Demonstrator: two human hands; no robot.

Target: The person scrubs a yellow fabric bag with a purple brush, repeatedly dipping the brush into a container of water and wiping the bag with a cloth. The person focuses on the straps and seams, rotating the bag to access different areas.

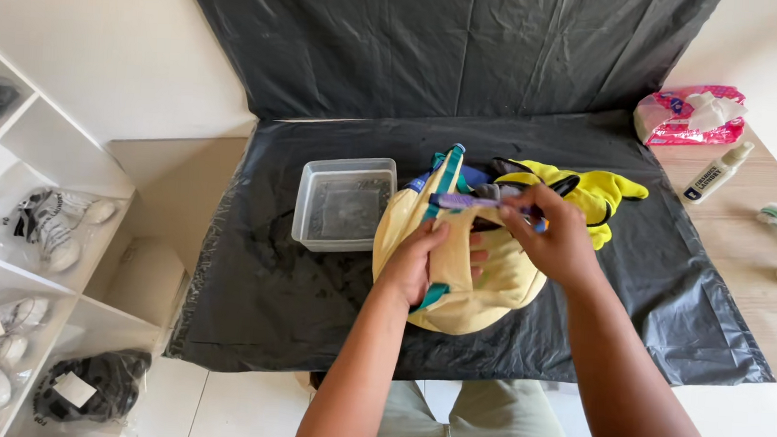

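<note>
On yellow bag, both hands clasp.

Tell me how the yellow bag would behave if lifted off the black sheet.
The yellow bag would probably sag: its cloth already creases under the left hand. It looks light for its size, though its contents are hidden. The teal straps would likely dangle. On the black plastic sheet it might slide when pushed.

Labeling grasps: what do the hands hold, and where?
Left hand grips the yellow bag at its front middle; right hand holds a purple brush by its handle end.
</note>
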